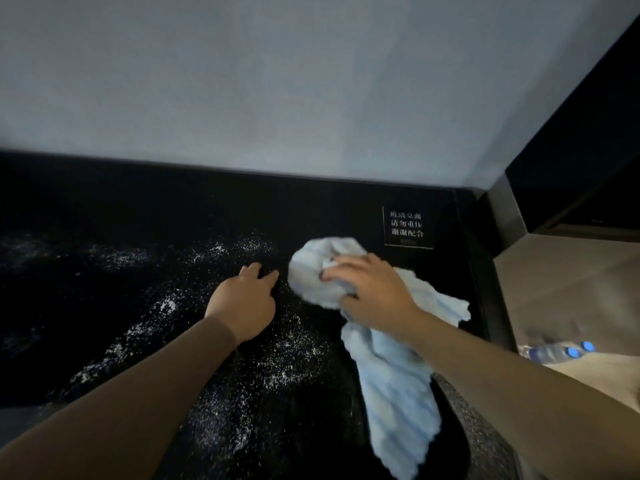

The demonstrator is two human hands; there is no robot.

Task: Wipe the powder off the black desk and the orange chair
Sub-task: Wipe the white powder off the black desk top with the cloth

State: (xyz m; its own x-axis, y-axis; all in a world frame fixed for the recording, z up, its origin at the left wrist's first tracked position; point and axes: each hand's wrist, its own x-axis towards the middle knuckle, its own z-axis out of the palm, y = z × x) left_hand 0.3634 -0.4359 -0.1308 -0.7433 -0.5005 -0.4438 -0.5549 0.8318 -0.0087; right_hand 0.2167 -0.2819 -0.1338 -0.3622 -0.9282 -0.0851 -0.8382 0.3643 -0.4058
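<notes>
White powder lies scattered over the glossy black desk, mostly across its left and middle. My right hand grips a bunched light blue towel on the desk's right part; the towel's long tail trails toward me past the front edge. My left hand rests on the desk in the powder just left of the towel, fingers extended. The orange chair is out of view.
A black sign with white characters stands at the desk's back right. A grey wall rises behind the desk. Beyond the desk's right edge are a tan floor and water bottles with blue caps.
</notes>
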